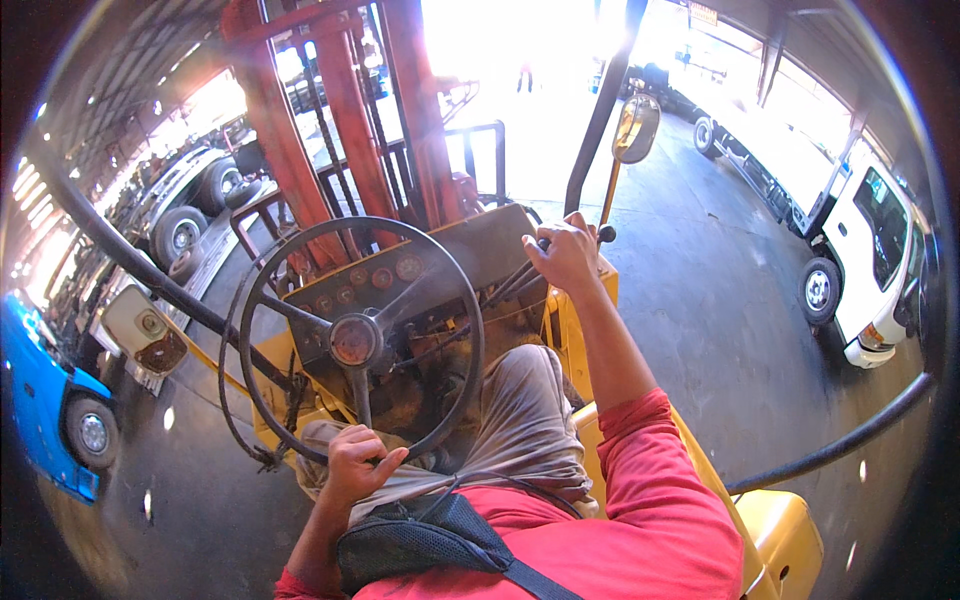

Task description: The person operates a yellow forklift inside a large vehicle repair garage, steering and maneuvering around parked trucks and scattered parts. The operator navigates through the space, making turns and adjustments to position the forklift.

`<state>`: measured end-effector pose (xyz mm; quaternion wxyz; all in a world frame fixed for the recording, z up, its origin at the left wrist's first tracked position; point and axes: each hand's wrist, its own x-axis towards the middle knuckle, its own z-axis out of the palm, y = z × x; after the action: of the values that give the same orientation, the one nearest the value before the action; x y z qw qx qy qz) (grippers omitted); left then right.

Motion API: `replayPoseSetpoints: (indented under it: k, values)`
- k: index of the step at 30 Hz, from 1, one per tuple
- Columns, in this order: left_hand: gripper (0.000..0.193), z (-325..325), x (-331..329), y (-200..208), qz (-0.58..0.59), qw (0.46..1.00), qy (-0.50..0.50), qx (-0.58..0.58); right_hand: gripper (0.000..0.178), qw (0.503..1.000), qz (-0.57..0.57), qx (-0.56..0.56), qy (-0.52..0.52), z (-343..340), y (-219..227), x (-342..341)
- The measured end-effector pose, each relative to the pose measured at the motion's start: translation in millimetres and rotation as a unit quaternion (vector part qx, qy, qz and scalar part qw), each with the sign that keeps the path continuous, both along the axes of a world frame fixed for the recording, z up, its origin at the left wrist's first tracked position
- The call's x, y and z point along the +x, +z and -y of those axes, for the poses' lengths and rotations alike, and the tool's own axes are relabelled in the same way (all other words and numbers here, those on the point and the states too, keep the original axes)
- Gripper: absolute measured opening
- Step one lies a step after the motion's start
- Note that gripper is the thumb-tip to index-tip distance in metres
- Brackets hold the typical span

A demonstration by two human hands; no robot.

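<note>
Low on the black steering wheel (pixel 476 310), my left hand (pixel 358 462) is closed over the bottom of the rim, its thumb lying outward. My right hand (pixel 567 252) reaches forward and is wrapped over the knob of a control lever, which its fingers mostly hide. Just right of it stands another lever knob (pixel 606 233). Thin lever rods (pixel 512 285) run down from there beside the dashboard. Several round gauges (pixel 382 278) sit on that dark dashboard (pixel 460 243), behind the wheel.
Ahead rises the red forklift mast (pixel 290 150) with chains. Side mirrors (pixel 636 128) flank the yellow forklift. A white truck (pixel 868 250) stands right, a blue vehicle (pixel 50 400) left, a wheeled chassis (pixel 180 230) far left. A distant person (pixel 525 77) is in the bright opening.
</note>
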<state>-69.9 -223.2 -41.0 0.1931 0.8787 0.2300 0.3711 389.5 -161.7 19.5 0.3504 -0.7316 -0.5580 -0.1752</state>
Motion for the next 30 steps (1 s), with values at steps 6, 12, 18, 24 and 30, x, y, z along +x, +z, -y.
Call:
replayPoseSetpoints:
  k: [6, 12, 18, 24, 30]
  values:
    - [0.038, 27.2, -20.8, -5.4, -0.014, 1.000, -0.012, 0.019, 0.033, 1.000, 0.011, 0.012, -0.009, 27.3, -5.0, -25.1]
    - [0.042, 30.3, -67.7, -13.2, -0.019, 0.998, -0.051, 0.030, 0.039, 0.997, 0.040, -0.056, -0.043, 55.2, 2.7, -76.1]
    - [0.044, 31.4, -83.1, -20.9, 0.000, 0.995, -0.089, 0.042, 0.035, 0.998, 0.026, -0.012, -0.061, 70.7, 3.0, -111.2]
    - [0.047, 35.7, -102.1, -31.4, 0.023, 0.992, -0.104, 0.063, 0.031, 0.996, 0.046, 0.013, -0.070, 82.1, -1.6, -142.1]
    - [0.045, 43.8, -127.6, -27.1, 0.037, 0.991, -0.116, 0.062, 0.026, 0.991, 0.098, 0.021, -0.089, 100.5, 1.8, -163.3]
